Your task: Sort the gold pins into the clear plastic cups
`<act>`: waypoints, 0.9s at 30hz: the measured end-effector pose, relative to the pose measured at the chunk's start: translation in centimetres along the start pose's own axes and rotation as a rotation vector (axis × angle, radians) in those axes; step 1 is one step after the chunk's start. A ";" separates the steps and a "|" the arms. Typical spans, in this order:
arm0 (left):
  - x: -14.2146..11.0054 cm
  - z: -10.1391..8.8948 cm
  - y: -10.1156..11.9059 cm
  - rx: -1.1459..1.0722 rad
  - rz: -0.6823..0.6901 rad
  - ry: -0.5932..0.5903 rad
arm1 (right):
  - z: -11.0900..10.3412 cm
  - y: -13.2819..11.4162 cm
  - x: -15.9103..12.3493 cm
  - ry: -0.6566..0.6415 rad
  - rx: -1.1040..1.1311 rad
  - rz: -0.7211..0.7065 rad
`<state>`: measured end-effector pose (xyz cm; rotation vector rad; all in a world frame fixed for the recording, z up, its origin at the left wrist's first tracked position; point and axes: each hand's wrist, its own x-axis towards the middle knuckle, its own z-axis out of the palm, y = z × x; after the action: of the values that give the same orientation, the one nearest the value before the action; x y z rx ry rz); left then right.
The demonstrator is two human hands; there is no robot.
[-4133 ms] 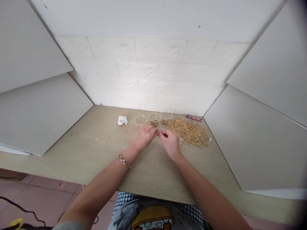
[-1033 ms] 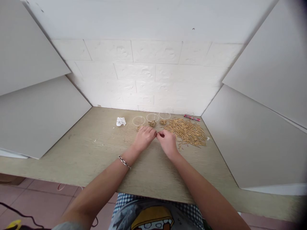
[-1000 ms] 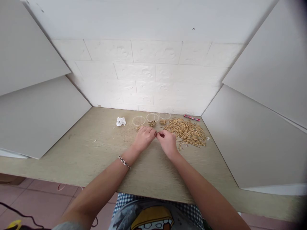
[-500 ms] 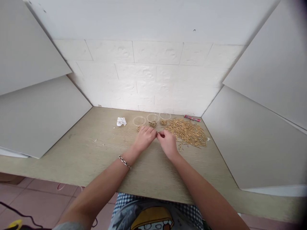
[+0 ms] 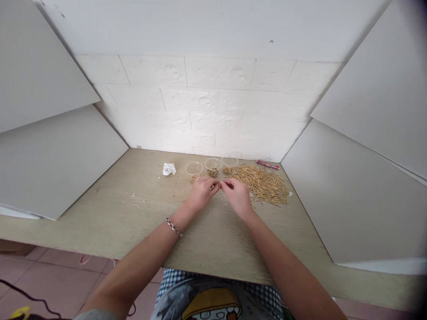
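My left hand (image 5: 202, 193) is pinched closed over the middle of the table, its fingertips meeting those of my right hand (image 5: 236, 193), which is pinched too. Whatever lies between the fingertips is too small and covered to name. Right of my right hand spreads a pile of thin gold-coloured rods (image 5: 265, 184). Just beyond my hands are small heaps of gold-coloured parts: one heap (image 5: 212, 172) in a clear round tub (image 5: 213, 161), another heap (image 5: 227, 170) to its right, and a third (image 5: 195, 178) partly hidden behind my left hand.
A crumpled white tissue (image 5: 169, 169) lies at the back left, beside another clear round tub (image 5: 194, 168). A red tube (image 5: 267, 165) rests behind the rods. Grey panels (image 5: 360, 191) flank the wooden table (image 5: 126, 200), and a white brick-patterned wall (image 5: 200, 102) closes the back.
My right hand has shifted slightly to the right, with its fingers still pinched. My left fingers have turned a little and stay near the right fingertips.
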<state>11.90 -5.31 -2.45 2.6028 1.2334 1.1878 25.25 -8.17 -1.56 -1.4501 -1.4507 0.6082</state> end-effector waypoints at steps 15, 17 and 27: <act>0.2 -0.3 0.3 -0.189 -0.269 -0.013 | 0.0 0.5 -0.3 0.007 0.152 -0.160; 0.3 -0.3 0.3 -0.214 -0.325 -0.019 | 0.2 0.5 -0.4 -0.008 0.201 -0.157; 0.6 -0.6 1.0 -0.402 -0.507 -0.063 | 0.3 0.3 -0.6 0.037 0.266 -0.135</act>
<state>12.36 -5.75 -1.29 1.8794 1.3575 1.0972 25.03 -8.64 -2.16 -1.1421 -1.3689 0.6585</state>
